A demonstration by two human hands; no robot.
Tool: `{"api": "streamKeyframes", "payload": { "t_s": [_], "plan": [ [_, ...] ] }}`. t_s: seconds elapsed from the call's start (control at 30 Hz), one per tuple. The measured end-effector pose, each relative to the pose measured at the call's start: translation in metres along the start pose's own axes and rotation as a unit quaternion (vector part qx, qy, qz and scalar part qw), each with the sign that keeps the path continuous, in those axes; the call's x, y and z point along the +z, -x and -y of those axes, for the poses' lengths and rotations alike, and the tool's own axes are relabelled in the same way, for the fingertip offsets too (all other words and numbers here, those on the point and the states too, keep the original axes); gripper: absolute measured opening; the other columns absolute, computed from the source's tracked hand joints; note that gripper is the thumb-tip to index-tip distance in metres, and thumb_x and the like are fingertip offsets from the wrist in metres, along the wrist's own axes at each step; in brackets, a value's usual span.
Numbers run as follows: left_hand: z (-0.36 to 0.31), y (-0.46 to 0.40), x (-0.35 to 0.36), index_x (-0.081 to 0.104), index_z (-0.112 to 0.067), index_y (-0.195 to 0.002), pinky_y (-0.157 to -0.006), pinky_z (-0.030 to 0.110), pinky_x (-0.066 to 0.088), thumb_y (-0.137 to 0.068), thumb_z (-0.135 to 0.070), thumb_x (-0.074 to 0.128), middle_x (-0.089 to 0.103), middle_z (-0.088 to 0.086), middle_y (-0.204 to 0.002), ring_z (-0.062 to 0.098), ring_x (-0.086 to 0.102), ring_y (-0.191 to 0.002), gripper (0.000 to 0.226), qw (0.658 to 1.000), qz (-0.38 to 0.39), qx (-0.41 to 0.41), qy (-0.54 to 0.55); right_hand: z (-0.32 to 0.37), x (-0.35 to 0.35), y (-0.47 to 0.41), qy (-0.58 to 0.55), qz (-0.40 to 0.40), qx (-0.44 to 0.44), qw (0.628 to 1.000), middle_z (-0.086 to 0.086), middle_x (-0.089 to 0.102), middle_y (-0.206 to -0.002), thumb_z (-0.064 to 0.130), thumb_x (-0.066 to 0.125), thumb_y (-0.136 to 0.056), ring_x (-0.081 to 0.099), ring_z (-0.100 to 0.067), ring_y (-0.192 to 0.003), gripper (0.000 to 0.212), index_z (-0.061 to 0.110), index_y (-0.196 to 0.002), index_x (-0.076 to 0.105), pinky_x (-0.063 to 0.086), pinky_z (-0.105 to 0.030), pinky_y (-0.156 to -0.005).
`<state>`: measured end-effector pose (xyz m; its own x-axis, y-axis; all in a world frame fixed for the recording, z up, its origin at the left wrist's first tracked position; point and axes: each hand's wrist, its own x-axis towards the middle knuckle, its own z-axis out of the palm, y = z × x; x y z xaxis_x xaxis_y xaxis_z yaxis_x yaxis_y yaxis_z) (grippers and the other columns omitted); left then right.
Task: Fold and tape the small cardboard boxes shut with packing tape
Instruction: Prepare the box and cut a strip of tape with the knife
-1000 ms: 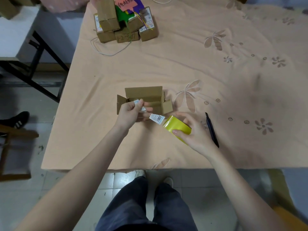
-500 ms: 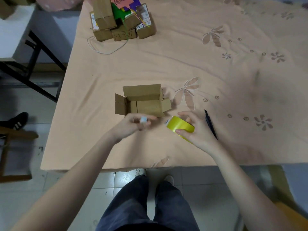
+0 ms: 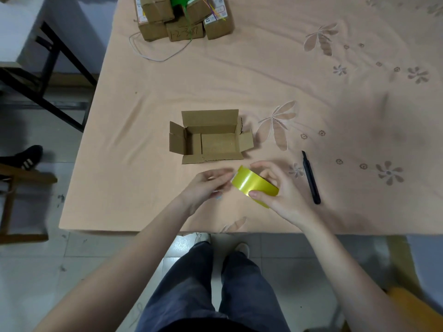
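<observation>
The table (image 3: 148,97), draped in a peach floral cloth, fills most of the view and serves as the work surface. At its twelve o'clock edge sits a cluster of closed boxes (image 3: 184,20), probably parked there to keep the middle free.

At the centre stands the open cardboard box (image 3: 211,137), all four flaps splayed outward, so folding has not begun; it sits just at twelve o'clock of the hands, within easy reach.

The right hand (image 3: 280,190) grips the roll of yellow tape (image 3: 251,184), thumb pressed on the outer face and fingers curled round the far side, tilting the roll so its surface faces the other hand. The left hand (image 3: 206,188), at nine o'clock of the roll, reaches its blurred fingertips to the roll's edge, likely hunting for the tape's loose end; whether they pinch anything I cannot tell.

At three o'clock of the right hand lies a black cutter (image 3: 311,178), apart from it but handy for slicing the tape.
</observation>
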<state>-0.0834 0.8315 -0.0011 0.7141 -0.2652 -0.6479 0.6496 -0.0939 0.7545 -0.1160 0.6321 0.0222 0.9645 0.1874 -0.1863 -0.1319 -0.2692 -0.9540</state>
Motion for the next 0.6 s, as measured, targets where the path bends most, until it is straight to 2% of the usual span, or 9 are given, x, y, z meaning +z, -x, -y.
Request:
{"api": "streamKeyframes", "payload": {
  "t_s": [0.1, 0.2, 0.27, 0.33, 0.37, 0.47, 0.53, 0.6],
  "plan": [
    [-0.001, -0.002, 0.01, 0.066, -0.013, -0.106, -0.072, 0.018, 0.047, -0.085, -0.016, 0.068, 0.065, -0.002, -0.076, 0.003, 0.061, -0.064, 0.021, 0.99, -0.054, -0.012, 0.126, 0.002, -0.008, 0.001, 0.001, -0.003, -0.016, 1.0, -0.006, 0.053, -0.079, 0.007, 0.074, -0.074, 0.056, -0.007, -0.074, 0.049, 0.03, -0.113, 0.056, 0.043, -0.018, -0.072],
    [-0.008, -0.001, 0.018, 0.07, -0.016, -0.092, -0.065, 0.015, 0.047, -0.085, -0.013, 0.067, 0.061, -0.006, -0.063, 0.006, 0.055, -0.063, 0.007, 0.986, -0.071, 0.001, 0.154, 0.001, -0.015, 0.004, 0.016, -0.005, -0.011, 1.0, 0.007, 0.053, -0.076, 0.014, 0.074, -0.072, 0.057, -0.004, -0.073, 0.048, 0.032, -0.112, 0.055, 0.044, -0.015, -0.072],
    [-0.015, 0.001, 0.021, 0.07, -0.017, -0.087, -0.068, 0.019, 0.045, -0.088, -0.014, 0.065, 0.06, -0.004, -0.068, 0.009, 0.052, -0.068, 0.006, 0.988, -0.09, 0.04, 0.12, -0.001, -0.017, 0.006, 0.022, -0.021, -0.003, 1.0, 0.012, 0.054, -0.075, 0.013, 0.076, -0.073, 0.058, -0.007, -0.072, 0.046, 0.035, -0.108, 0.055, 0.047, -0.024, -0.073],
    [-0.023, 0.002, 0.023, 0.068, -0.019, -0.084, -0.071, 0.023, 0.043, -0.089, -0.015, 0.063, 0.058, 0.004, -0.081, 0.012, 0.05, -0.073, 0.008, 0.989, -0.106, 0.079, 0.07, -0.002, -0.019, 0.009, 0.016, -0.04, 0.01, 0.999, 0.009, 0.057, -0.078, 0.007, 0.076, -0.077, 0.06, -0.01, -0.073, 0.045, 0.034, -0.106, 0.054, 0.051, -0.035, -0.074],
    [-0.027, 0.003, 0.025, 0.067, -0.019, -0.082, -0.07, 0.024, 0.042, -0.09, -0.015, 0.063, 0.056, 0.006, -0.083, 0.011, 0.049, -0.073, 0.01, 0.988, -0.111, 0.096, 0.045, -0.001, -0.018, 0.01, 0.01, -0.042, 0.017, 0.999, 0.008, 0.06, -0.083, 0.006, 0.075, -0.078, 0.061, -0.01, -0.073, 0.044, 0.032, -0.107, 0.053, 0.053, -0.036, -0.074],
    [-0.037, 0.002, 0.029, 0.065, -0.019, -0.077, -0.064, 0.021, 0.039, -0.09, -0.011, 0.062, 0.053, 0.001, -0.071, 0.008, 0.046, -0.067, 0.016, 0.982, -0.127, 0.142, -0.013, 0.002, -0.013, 0.013, 0.007, -0.01, 0.04, 0.999, 0.009, 0.063, -0.093, 0.013, 0.074, -0.081, 0.062, -0.006, -0.07, 0.045, 0.023, -0.115, 0.047, 0.054, -0.03, -0.064],
    [-0.043, -0.001, 0.028, 0.064, -0.018, -0.074, -0.062, 0.019, 0.039, -0.09, -0.007, 0.061, 0.053, -0.003, -0.066, 0.006, 0.047, -0.064, 0.02, 0.974, -0.143, 0.169, -0.044, 0.004, -0.004, 0.013, -0.017, -0.005, 0.053, 0.998, 0.004, 0.063, -0.087, 0.017, 0.073, -0.082, 0.063, -0.007, -0.065, 0.046, 0.019, -0.117, 0.044, 0.051, -0.024, -0.058],
    [-0.049, -0.003, 0.026, 0.063, -0.018, -0.071, -0.067, 0.025, 0.044, -0.09, -0.004, 0.061, 0.057, 0.0, -0.067, 0.009, 0.05, -0.065, 0.023, 0.966, -0.16, 0.188, -0.073, 0.007, 0.003, 0.011, -0.034, -0.029, 0.063, 0.997, 0.005, 0.063, -0.081, 0.02, 0.075, -0.081, 0.063, -0.007, -0.061, 0.046, 0.022, -0.115, 0.044, 0.05, -0.023, -0.053]
  ]
}}
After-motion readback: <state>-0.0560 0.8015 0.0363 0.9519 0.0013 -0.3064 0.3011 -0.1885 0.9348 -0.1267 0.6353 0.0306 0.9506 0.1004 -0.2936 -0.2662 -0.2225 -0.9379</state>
